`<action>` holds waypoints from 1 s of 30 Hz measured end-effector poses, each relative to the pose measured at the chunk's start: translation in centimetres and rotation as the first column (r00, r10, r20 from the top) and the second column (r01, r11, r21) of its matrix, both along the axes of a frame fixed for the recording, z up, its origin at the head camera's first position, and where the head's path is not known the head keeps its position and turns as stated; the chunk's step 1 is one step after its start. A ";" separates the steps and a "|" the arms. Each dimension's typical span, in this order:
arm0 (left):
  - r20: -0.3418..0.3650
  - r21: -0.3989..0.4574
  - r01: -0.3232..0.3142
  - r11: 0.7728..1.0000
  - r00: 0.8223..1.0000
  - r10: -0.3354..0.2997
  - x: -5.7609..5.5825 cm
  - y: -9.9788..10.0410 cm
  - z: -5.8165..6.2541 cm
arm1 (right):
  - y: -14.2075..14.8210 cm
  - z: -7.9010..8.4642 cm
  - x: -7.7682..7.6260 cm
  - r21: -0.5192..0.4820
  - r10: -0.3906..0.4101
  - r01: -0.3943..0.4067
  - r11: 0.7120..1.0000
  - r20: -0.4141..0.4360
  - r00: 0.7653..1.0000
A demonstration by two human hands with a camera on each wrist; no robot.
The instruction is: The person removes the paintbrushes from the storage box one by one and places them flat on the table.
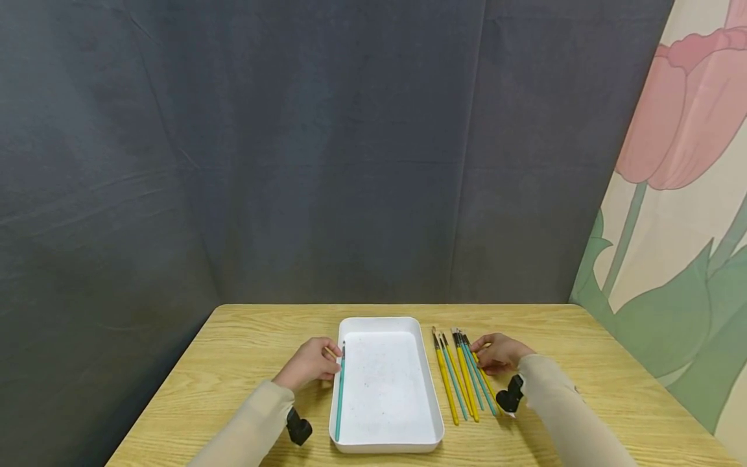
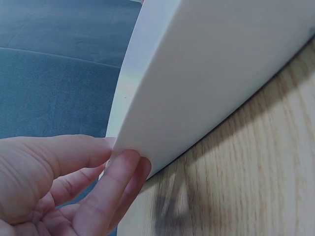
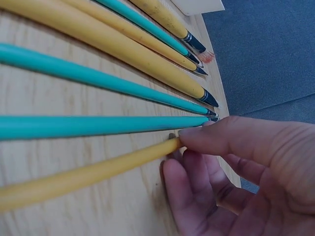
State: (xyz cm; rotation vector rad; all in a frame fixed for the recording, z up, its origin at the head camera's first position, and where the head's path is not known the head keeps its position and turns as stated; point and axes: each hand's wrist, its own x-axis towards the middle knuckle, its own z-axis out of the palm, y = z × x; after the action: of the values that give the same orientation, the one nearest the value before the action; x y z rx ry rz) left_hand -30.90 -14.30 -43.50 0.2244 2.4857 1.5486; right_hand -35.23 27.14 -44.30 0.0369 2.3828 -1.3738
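My left hand (image 1: 315,362) is at the left side of a white rectangular tray (image 1: 388,447), its thumb and fingers pinching the rim, as the left wrist view shows up close. Inside the tray, a teal paintbrush (image 1: 340,402) lies along the left wall, bristles toward the back. My right hand (image 1: 498,353) is to the right of the tray, at the outer edge of a row of paintbrushes. In the right wrist view, its thumb and fingers pinch a yellow paintbrush (image 3: 98,170) near the bristle end. The bristles are hidden by the fingers.
Several yellow and teal paintbrushes (image 1: 446,383) lie side by side on the wooden table (image 1: 262,331), between the tray and my right hand. A dark curtain (image 1: 350,162) hangs behind the table. On the right is a wall (image 1: 642,259) painted with tulips.
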 end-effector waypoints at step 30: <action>0.010 0.007 -0.005 1.000 1.000 0.005 0.2 0.0 0.3 | 0.4 2.3 0.0 -0.213 0.204 -0.206 0.955 -0.034 0.978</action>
State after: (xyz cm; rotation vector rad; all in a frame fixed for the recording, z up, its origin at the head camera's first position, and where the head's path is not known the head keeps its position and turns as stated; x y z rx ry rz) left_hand -30.73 -14.29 -43.20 0.2116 2.4757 1.5564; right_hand -35.26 27.50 -42.01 -0.2706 2.1616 -1.5234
